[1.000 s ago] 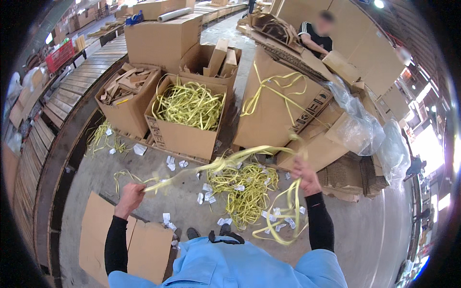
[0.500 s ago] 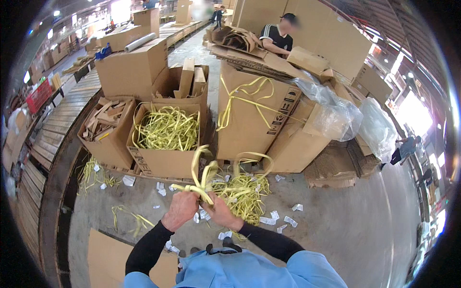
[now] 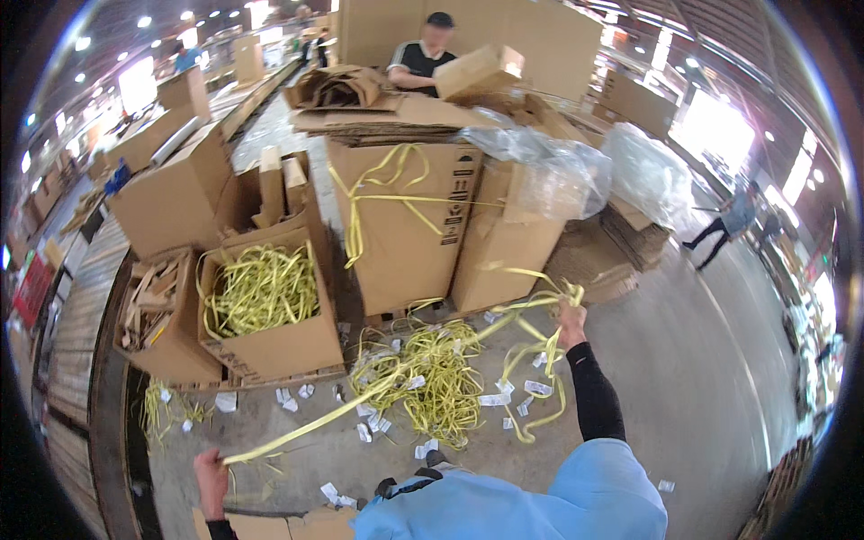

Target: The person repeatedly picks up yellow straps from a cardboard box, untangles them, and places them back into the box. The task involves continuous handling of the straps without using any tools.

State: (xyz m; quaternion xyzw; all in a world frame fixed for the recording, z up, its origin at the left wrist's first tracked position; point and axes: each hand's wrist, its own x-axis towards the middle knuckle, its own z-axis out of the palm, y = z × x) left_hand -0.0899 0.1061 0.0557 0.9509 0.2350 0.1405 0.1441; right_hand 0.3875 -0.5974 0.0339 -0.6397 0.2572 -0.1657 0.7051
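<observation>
Arms flung wide here: the left hand (image 3: 212, 481) is low by the bottom-left of the concrete floor (image 3: 684, 378), its grip closed on one end of a long flat yellow plastic strap (image 3: 360, 409). The strap runs taut and diagonal, up and right from that fist, crossing the tangled heap of yellow plastic strapping (image 3: 432, 378) that lies on the floor just in front of the person. Over at the far end, the right hand (image 3: 571, 317) is raised on a black-sleeved arm, its grip closed around the strap's other end, where loose yellow loops bunch above the fist and dangle below it toward the floor.

Small white paper labels (image 3: 538, 388) are scattered around the heap. Behind the heap, left of centre, stands an open brown cardboard box (image 3: 279, 346) stuffed with more yellow strapping, touching a second open cardboard box of cardboard scraps (image 3: 157, 315) on its left. To the right rises a tall closed cardboard carton (image 3: 405, 234) with yellow strap draped over its front, and crumpled clear plastic film (image 3: 549, 171) sits on top of the neighbouring cartons. At the back, another person in a dark shirt (image 3: 423, 58) stands behind a stack of flattened cardboard.
</observation>
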